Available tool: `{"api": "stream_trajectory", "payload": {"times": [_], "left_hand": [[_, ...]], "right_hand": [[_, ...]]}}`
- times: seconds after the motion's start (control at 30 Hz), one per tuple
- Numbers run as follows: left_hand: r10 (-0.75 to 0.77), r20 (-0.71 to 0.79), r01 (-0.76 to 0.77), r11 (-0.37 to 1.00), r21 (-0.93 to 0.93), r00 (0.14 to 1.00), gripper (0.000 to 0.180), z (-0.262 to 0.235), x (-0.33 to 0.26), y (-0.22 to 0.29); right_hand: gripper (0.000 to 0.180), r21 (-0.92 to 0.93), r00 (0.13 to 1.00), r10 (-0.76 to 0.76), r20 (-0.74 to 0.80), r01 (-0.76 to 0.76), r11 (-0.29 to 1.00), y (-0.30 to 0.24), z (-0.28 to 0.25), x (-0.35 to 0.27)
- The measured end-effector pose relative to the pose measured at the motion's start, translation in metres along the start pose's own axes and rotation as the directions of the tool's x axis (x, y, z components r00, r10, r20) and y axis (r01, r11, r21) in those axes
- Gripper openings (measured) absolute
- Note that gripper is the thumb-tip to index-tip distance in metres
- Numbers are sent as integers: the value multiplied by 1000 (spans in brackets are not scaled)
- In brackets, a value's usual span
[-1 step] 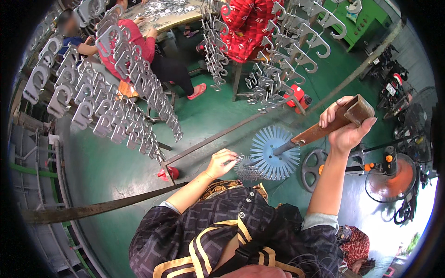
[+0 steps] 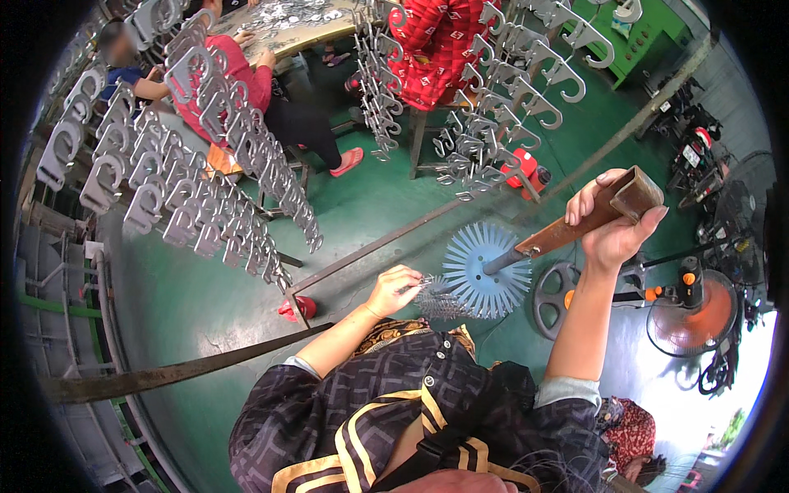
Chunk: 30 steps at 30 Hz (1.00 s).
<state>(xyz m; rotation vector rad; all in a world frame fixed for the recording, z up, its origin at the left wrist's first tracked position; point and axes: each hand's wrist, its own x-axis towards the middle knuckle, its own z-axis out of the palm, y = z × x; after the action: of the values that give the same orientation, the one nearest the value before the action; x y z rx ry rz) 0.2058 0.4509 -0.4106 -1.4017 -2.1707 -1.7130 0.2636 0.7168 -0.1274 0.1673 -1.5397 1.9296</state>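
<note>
My right hand (image 2: 612, 226) is wrapped round the end of a rusty square metal tube (image 2: 567, 232), held up at the right. Below the tube, a dark rod leads to a blue disc (image 2: 477, 283) with slots all around its rim. At the disc's left side hangs a bristly cluster of small thin metal pieces (image 2: 441, 302). My left hand (image 2: 394, 289) is beside this cluster, its thumb and fingertips pinched together. What lies between those fingertips is too small to make out.
Racks of grey metal hooks (image 2: 177, 197) hang at the left, with more hooks (image 2: 509, 107) at the upper right. A metal bar (image 2: 386, 242) crosses ahead of me. People sit by a table (image 2: 316, 37). A fan (image 2: 694, 312) and a grey handwheel (image 2: 552, 300) stand at the right.
</note>
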Motion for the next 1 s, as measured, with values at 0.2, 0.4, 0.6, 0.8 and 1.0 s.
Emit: {"api": "stream_trajectory", "payload": {"times": [0.2, 0.4, 0.6, 0.8, 1.0], "left_hand": [[25, 110, -20, 999, -51, 994, 13, 20, -1, -11], [10, 195, 10, 995, -99, 981, 11, 24, -5, -17], [-4, 283, 65, 976, -206, 959, 10, 25, -7, -22], [50, 390, 60, 963, -264, 920, 9, 25, 9, -32], [94, 469, 48, 958, -282, 878, 10, 29, 15, -32]], "right_hand": [[82, 44, 1000, -12, -2, 12, 999, 4, -2, 1], [84, 20, 1000, -5, 12, 4, 1000, 0, 4, -3], [84, 26, 1000, 8, -14, -8, 1000, 0, 4, -6], [85, 30, 1000, 12, -5, -12, 999, 0, 5, -4], [86, 86, 999, 16, 48, -20, 996, 1, 5, -5]]}}
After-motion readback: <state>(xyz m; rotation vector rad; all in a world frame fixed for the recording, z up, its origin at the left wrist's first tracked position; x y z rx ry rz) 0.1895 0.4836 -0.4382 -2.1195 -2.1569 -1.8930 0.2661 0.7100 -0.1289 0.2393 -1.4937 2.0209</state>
